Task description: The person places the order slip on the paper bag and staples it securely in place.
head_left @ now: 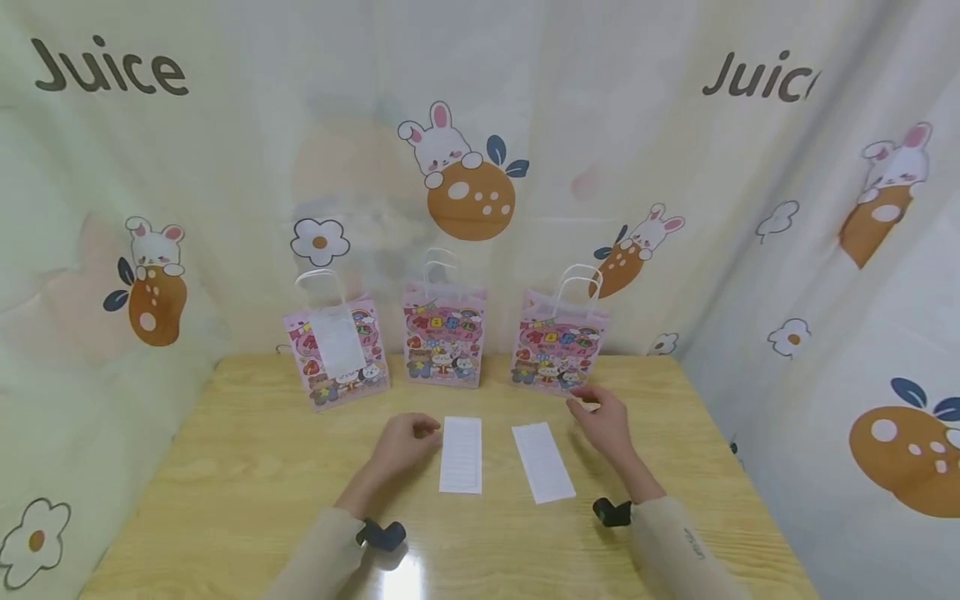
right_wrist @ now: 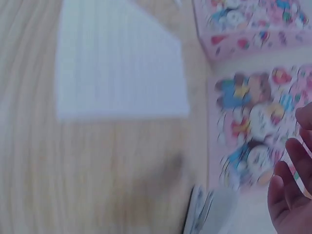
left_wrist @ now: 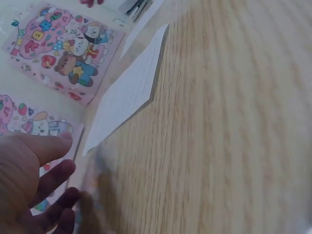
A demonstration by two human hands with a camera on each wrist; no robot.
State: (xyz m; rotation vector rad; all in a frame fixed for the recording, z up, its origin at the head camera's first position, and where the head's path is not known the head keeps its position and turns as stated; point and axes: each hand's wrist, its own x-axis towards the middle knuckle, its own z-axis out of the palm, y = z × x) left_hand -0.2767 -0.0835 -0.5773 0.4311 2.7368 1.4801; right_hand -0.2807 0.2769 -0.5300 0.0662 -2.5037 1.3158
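Observation:
Three pink cartoon-print paper gift bags with white handles stand in a row: the left bag (head_left: 306,367), the middle bag (head_left: 444,333) and the right bag (head_left: 558,346). A white slip (head_left: 339,342) lies against the left bag's front. Two more lined white slips, a left slip (head_left: 461,455) and a right slip (head_left: 543,462), lie flat on the table. My left hand (head_left: 405,442), fingers loosely bent and holding nothing, is just left of the left slip. My right hand (head_left: 603,423) hovers before the right bag, fingers apart and nothing between them. Beside it is a pale stapler-like object (right_wrist: 214,212), mostly hidden in the head view.
The wooden table (head_left: 247,500) reaches back to a printed curtain (head_left: 480,167), which also hangs at both sides. Behind the hands, each wrist wears a dark camera, the left camera (head_left: 382,535) and the right camera (head_left: 612,512).

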